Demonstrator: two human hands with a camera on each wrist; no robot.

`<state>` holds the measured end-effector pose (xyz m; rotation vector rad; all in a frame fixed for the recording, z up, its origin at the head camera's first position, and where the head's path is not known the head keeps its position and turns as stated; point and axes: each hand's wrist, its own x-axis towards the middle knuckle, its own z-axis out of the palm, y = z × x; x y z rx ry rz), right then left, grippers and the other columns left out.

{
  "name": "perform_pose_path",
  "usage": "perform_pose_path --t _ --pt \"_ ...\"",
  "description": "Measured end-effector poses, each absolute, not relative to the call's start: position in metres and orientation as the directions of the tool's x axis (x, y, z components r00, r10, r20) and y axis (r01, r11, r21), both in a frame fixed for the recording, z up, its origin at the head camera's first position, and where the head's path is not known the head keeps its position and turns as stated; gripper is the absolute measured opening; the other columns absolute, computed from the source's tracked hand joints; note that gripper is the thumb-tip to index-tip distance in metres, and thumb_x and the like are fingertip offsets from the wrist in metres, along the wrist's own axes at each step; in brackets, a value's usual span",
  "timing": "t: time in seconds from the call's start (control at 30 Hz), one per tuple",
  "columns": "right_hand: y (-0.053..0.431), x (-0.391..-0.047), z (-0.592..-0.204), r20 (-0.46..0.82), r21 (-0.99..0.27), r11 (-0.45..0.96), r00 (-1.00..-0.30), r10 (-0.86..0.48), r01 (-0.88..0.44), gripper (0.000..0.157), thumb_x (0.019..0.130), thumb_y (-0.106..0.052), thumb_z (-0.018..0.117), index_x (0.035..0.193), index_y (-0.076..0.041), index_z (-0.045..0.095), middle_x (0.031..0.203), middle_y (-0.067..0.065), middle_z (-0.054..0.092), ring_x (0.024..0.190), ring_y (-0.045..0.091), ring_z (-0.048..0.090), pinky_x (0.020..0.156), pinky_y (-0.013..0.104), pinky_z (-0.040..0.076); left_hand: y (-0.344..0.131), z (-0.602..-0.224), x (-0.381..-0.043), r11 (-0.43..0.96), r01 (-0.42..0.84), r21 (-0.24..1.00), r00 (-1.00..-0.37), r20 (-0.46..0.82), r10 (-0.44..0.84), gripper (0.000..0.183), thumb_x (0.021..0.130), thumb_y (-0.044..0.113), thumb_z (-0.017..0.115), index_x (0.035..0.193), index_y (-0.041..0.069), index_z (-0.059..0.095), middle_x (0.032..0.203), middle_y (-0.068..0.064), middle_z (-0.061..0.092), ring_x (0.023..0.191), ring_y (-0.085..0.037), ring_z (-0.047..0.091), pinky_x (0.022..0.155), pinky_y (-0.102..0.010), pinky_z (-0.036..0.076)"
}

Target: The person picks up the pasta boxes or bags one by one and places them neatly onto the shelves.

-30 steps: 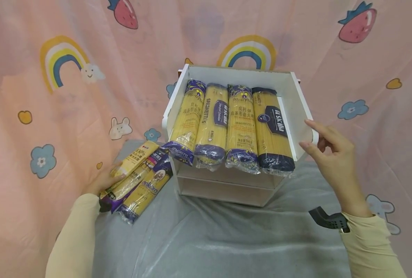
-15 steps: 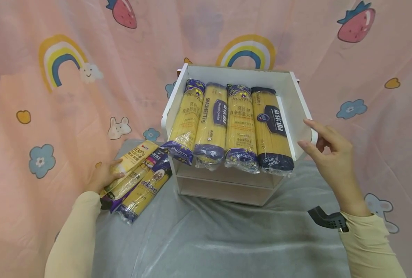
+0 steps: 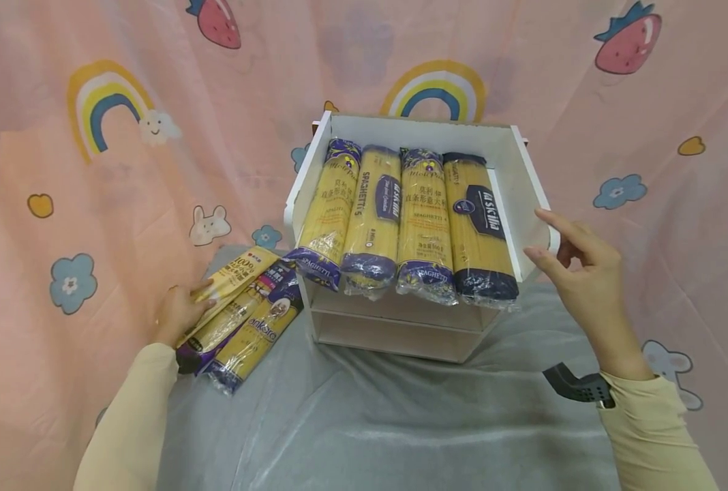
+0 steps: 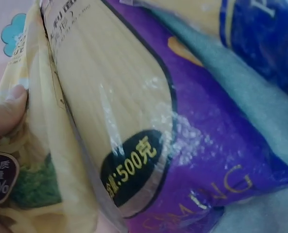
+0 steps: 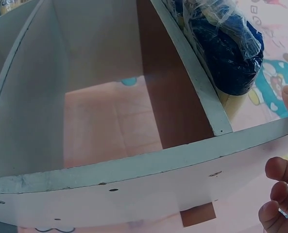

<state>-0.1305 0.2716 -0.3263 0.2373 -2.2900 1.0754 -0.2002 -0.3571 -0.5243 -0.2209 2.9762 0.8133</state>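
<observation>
My left hand [image 3: 182, 310] grips the yellow pasta packet [image 3: 235, 273] at the near end of a small pile. In the left wrist view the thumb lies on that packet [image 4: 42, 145], which leans away from a purple-edged pasta packet [image 4: 110, 97]. Beside them lies a blue-ended spaghetti packet [image 3: 262, 334]. On the right, my right hand [image 3: 587, 273] holds the side panel [image 3: 531, 198] of a white shelf unit [image 3: 401, 341] between thumb and fingers. Several spaghetti packets, one with a dark label [image 3: 483, 225], lie side by side on its top tier.
Lower compartments [image 5: 105, 48] of the shelf show in the right wrist view, without packets in the part seen. A grey cloth [image 3: 364, 423] covers the table. Behind hangs a pink patterned curtain [image 3: 266, 88].
My left hand has drawn the yellow packet slightly left and up, apart from the purple-edged one, its fingers now under its edge. The right hand stays on the shelf panel.
</observation>
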Motion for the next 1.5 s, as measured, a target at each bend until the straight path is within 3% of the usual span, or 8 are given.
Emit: perform_pose_path --t 0.13,0.3,0.5,0.7,0.8,0.97,1.13,1.5 --pt "0.271 -0.131 -0.326 0.590 -0.640 0.655 -0.803 0.084 -0.401 0.053 0.083 -0.004 0.078 0.132 -0.022 0.066 0.080 -0.016 0.045 0.068 0.004 0.039 0.058 0.012 0.032 -0.355 -0.521 -0.201 0.839 -0.134 0.527 -0.990 -0.047 -0.129 0.054 0.091 0.036 0.069 0.141 0.022 0.056 0.063 -0.018 0.054 0.044 -0.010 0.028 0.040 -0.028 0.034" --pt "0.272 -0.131 -0.326 0.600 -0.625 0.667 -0.796 0.078 -0.406 0.054 0.083 -0.004 0.078 0.132 -0.022 0.066 0.078 -0.016 0.044 0.068 0.005 0.038 0.058 0.013 0.032 -0.350 -0.508 -0.201 0.835 -0.110 0.539 -0.991 0.003 -0.132 0.051 0.089 0.034 0.072 0.136 0.018 0.061 0.110 -0.032 0.067 0.052 -0.015 0.033 0.044 -0.029 0.034" --pt "0.271 -0.132 -0.326 0.609 -0.625 0.656 -0.790 0.070 -0.423 0.054 0.081 -0.002 0.079 0.131 -0.020 0.067 0.077 -0.011 0.044 0.067 0.006 0.038 0.058 0.013 0.031 -0.342 -0.488 -0.200 0.828 -0.115 0.548 -0.985 0.043 -0.165 0.049 0.088 0.036 0.074 0.132 0.017 0.064 0.108 -0.028 0.070 0.063 -0.021 0.053 0.050 -0.029 0.037" --pt "0.271 -0.132 -0.326 0.608 -0.631 0.648 -0.791 0.071 -0.427 0.054 0.081 -0.001 0.079 0.130 -0.019 0.067 0.077 -0.008 0.044 0.067 0.006 0.039 0.058 0.013 0.031 -0.336 -0.467 -0.201 0.803 -0.093 0.588 -0.979 0.092 -0.181 0.046 0.088 0.033 0.074 0.129 0.016 0.066 0.109 -0.024 0.072 0.051 -0.013 0.043 0.047 -0.027 0.037" --pt "0.271 -0.131 -0.326 0.599 -0.634 0.654 -0.798 0.076 -0.413 0.054 0.081 -0.002 0.079 0.131 -0.021 0.067 0.079 -0.012 0.046 0.068 0.006 0.039 0.059 0.012 0.032 -0.333 -0.448 -0.202 0.795 -0.070 0.603 -0.974 0.132 -0.186 0.045 0.088 0.033 0.074 0.129 0.015 0.067 0.125 -0.020 0.066 0.065 -0.017 0.052 0.054 -0.026 0.037" --pt "0.271 -0.131 -0.326 0.599 -0.631 0.657 -0.797 0.075 -0.412 0.054 0.081 -0.002 0.079 0.131 -0.021 0.067 0.079 -0.016 0.046 0.067 0.005 0.039 0.058 0.012 0.032 -0.326 -0.414 -0.202 0.769 -0.032 0.639 -0.957 0.202 -0.209 0.044 0.087 0.030 0.075 0.128 0.015 0.068 0.126 -0.018 0.067 0.095 -0.024 0.060 0.059 -0.018 0.038" --pt "0.272 -0.130 -0.325 0.593 -0.635 0.659 -0.801 0.080 -0.404 0.054 0.082 -0.004 0.079 0.131 -0.022 0.066 0.080 -0.016 0.046 0.068 0.005 0.040 0.059 0.012 0.033 -0.316 -0.389 -0.199 0.749 -0.001 0.663 -0.946 0.242 -0.216 0.044 0.086 0.028 0.077 0.127 0.016 0.069 0.126 -0.015 0.068 0.099 -0.016 0.058 0.062 -0.010 0.038" --pt "0.272 -0.128 -0.324 0.587 -0.622 0.673 -0.807 0.063 -0.399 0.057 0.082 -0.004 0.079 0.133 -0.026 0.065 0.080 -0.013 0.045 0.068 0.006 0.039 0.058 0.013 0.031 -0.298 -0.328 -0.197 0.669 0.024 0.743 -0.940 0.245 -0.238 0.047 0.086 0.031 0.077 0.129 0.015 0.067 0.132 -0.015 0.065 0.083 0.014 0.053 0.061 -0.005 0.046"
